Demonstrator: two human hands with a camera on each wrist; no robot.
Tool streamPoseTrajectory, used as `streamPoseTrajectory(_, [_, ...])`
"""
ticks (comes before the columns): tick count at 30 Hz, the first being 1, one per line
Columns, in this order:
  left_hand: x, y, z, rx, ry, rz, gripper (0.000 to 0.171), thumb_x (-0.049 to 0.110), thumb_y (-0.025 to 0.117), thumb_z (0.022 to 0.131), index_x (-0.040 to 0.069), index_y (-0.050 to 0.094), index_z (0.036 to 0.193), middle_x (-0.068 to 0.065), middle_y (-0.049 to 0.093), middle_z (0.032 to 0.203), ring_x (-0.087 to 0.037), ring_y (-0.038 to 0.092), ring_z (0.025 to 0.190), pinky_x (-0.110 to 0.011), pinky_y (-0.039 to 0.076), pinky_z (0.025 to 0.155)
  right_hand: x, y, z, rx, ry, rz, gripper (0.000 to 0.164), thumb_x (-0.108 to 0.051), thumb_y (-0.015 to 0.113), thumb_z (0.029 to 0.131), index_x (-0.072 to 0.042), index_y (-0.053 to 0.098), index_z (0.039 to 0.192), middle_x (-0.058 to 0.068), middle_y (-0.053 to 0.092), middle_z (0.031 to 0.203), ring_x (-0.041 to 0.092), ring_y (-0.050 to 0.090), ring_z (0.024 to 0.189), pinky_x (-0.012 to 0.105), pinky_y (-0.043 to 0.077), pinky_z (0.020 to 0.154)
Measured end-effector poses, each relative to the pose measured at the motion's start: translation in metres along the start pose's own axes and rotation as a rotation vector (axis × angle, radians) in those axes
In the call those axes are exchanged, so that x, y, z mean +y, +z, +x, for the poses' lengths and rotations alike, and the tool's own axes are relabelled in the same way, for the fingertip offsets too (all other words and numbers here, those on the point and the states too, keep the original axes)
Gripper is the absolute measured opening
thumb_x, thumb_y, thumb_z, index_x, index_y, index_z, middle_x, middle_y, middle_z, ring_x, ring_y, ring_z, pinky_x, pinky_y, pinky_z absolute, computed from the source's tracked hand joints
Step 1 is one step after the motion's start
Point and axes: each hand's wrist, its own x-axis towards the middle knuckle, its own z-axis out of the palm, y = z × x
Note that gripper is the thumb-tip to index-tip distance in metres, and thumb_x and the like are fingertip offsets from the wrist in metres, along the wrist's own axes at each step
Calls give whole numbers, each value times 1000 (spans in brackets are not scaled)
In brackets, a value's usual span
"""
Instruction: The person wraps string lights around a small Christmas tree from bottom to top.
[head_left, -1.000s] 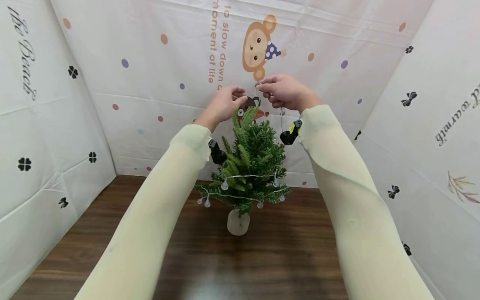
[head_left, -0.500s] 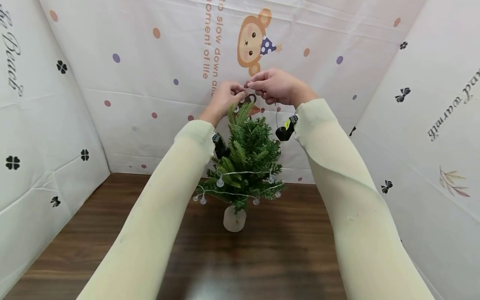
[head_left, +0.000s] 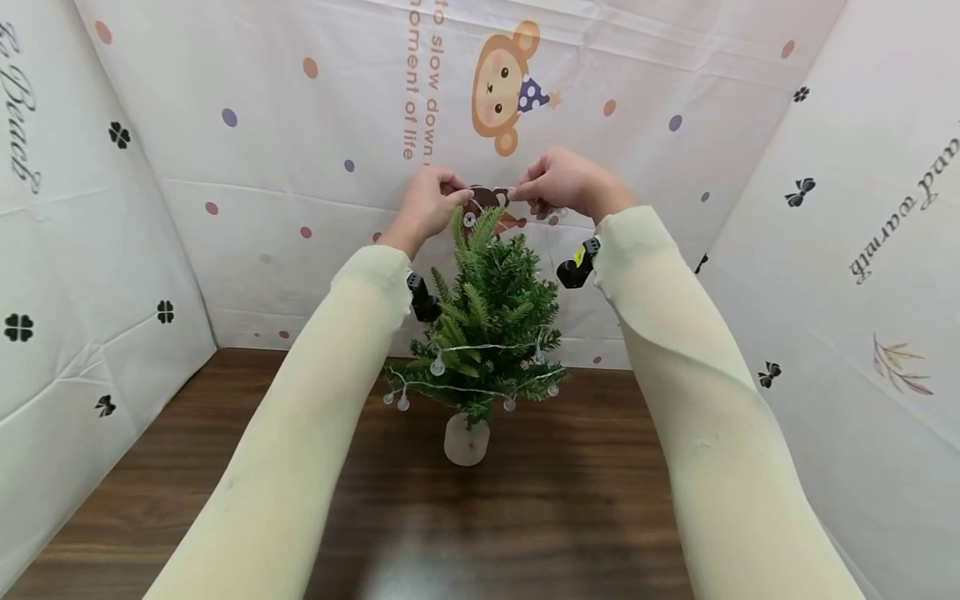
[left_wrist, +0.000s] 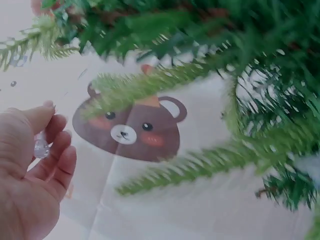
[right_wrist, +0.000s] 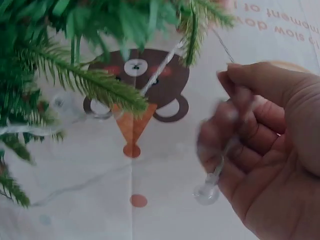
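A small artificial Christmas tree stands with a string of lights wound round its lower branches. On either side of its tip, my hands hold the upper part of the string. My left hand pinches with thumb and fingers; in the left wrist view a clear bulb sits inside the curled fingers. With thumb and forefinger my right hand pinches the thin wire, and a clear bulb dangles below its fingers in the right wrist view. Branches hide part of the string behind the tree.
The tree's pale round base rests on a dark wooden table. White printed cloth walls enclose the back and both sides. A printed bear shows on the back cloth behind the tip.
My hands came together above the tree's tip half a second ago and are now apart again. The right hand is slightly lower. The head view has shifted a little.
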Motion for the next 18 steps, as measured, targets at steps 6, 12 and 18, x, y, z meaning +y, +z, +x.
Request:
streamPoseTrajectory(6, [-12,-4,-8,18,3,-4,21,22,64,103,5,73,112,-9,69,107,-13,57,85,-24,47,72,14,-5,-6,45,61,153,13,-17,69,99,-6,71,94,1,66,74,14,61,64,29,59,72])
streamPoseTrajectory(12, [-20,-3,-16,20,6,-115,20,20,64,103,3,72,111,-10,67,104,-19,64,85,-29,56,76,22,-13,-15,53,134,336,9,-10,75,93,-8,69,99,-2,57,74,14,45,58,26,50,62])
streamPoseTrajectory(18, [-31,-4,-24,35,-26,-279,16,17,65,102,2,70,107,-16,70,102,-18,68,82,-30,60,79,32,-30,-28,60,193,248,9,-22,78,93,-14,73,93,-5,46,61,15,35,56,28,37,59])
